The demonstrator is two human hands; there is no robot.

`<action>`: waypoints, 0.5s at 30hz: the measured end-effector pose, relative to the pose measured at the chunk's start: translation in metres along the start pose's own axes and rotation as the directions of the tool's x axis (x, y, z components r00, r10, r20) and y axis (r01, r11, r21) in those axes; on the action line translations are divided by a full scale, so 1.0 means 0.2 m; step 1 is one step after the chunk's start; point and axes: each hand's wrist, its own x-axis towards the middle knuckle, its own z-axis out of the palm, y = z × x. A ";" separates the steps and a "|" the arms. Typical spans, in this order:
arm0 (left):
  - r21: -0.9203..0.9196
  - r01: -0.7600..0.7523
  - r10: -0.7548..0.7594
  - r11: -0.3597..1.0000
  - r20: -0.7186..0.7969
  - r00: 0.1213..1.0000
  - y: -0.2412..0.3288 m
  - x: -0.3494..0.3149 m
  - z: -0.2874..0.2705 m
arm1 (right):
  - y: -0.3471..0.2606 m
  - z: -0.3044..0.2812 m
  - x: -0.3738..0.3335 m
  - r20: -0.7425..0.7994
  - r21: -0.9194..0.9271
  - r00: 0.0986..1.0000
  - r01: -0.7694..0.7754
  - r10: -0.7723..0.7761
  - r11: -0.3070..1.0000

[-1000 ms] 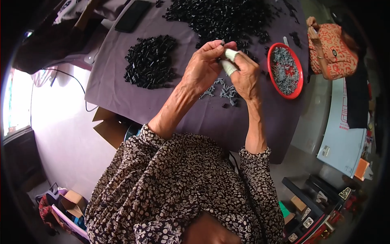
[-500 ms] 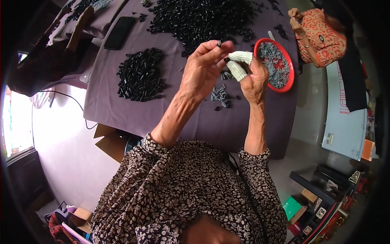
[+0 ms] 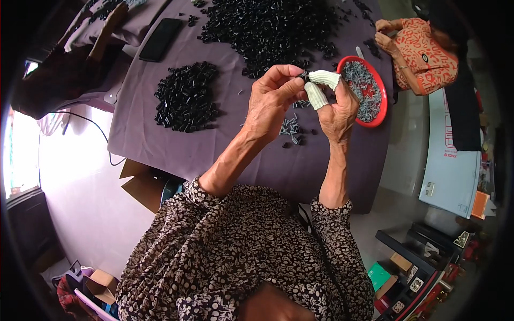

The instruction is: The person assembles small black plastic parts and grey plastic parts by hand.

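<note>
Left hand (image 3: 273,99) and right hand (image 3: 337,104) raised together above the tabletop (image 3: 225,155), fingertips meeting; grip closed to a pinch on a small black piece (image 3: 303,76), mostly hidden, so its shape is unclear; two white finger cots (image 3: 320,88) on the right hand, likely to protect the skin; red bowl (image 3: 375,93) of grey metal pins just right of the grip, probably for easy reach; few loose pins (image 3: 292,128) below it; two heaps of black parts: small (image 3: 187,96) to the left, large (image 3: 267,29) beyond; one black phone (image 3: 160,40) far left.
</note>
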 end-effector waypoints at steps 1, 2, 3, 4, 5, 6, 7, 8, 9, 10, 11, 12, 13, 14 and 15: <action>-0.002 0.000 0.000 1.000 -0.002 1.000 0.00 0.00 0.00 | 0.00 0.00 0.00 0.004 -0.025 1.000 0.008 -0.008 1.000; -0.028 0.017 -0.017 0.999 -0.019 1.000 0.00 0.00 0.00 | 0.00 0.01 0.01 0.007 -0.049 1.000 0.017 -0.017 0.999; -0.053 0.033 -0.035 0.998 -0.034 0.999 0.01 0.01 0.00 | 0.00 0.01 0.01 0.009 -0.049 1.000 0.017 -0.017 0.999; -0.055 0.033 -0.035 0.998 -0.036 0.999 0.01 0.01 0.00 | 0.01 0.02 0.02 0.004 -0.075 0.998 0.058 -0.058 0.995; -0.055 0.035 -0.037 0.998 -0.029 0.999 0.01 0.01 -0.01 | 0.01 0.02 0.02 0.000 -0.100 0.995 0.099 -0.100 0.990; -0.056 0.038 -0.039 0.998 -0.023 0.999 0.01 0.01 -0.02 | 0.01 0.02 0.03 0.004 -0.100 0.995 0.099 -0.099 0.990; -0.058 0.037 -0.039 0.998 -0.025 0.999 0.02 0.02 -0.02 | 0.02 0.01 0.04 0.035 -0.173 0.990 0.142 -0.138 0.975; -0.058 0.045 -0.046 0.997 -0.017 0.999 0.03 0.02 -0.02 | 0.02 -0.01 0.04 0.068 -0.246 0.982 0.185 -0.174 0.951; -0.057 0.052 -0.053 0.997 -0.008 0.999 0.03 0.02 -0.02 | 0.02 -0.02 0.04 0.072 -0.247 0.982 0.185 -0.172 0.951; -0.061 0.054 -0.054 0.997 -0.010 0.998 0.02 0.02 -0.02 | 0.02 -0.02 0.05 0.091 -0.270 0.975 0.220 -0.203 0.937; -0.058 0.048 -0.049 0.997 -0.011 0.999 0.01 0.02 -0.02 | 0.02 -0.03 0.06 0.110 -0.288 0.965 0.260 -0.238 0.922; -0.055 0.042 -0.043 0.998 -0.012 0.999 0.01 0.02 -0.02 | 0.01 -0.02 0.06 0.113 -0.285 0.964 0.263 -0.241 0.921; -0.056 0.038 -0.039 0.998 -0.014 0.999 0.02 0.01 -0.02 | 0.00 -0.02 0.06 0.122 -0.284 0.970 0.235 -0.208 0.930; -0.046 0.061 -0.063 0.997 -0.032 0.998 0.02 0.02 -0.02 | 0.01 -0.01 0.06 0.130 -0.285 0.976 0.204 -0.173 0.936; -0.037 0.084 -0.086 0.996 -0.049 0.995 0.02 0.02 -0.03 | 0.01 -0.01 0.06 0.132 -0.285 0.976 0.206 -0.175 0.936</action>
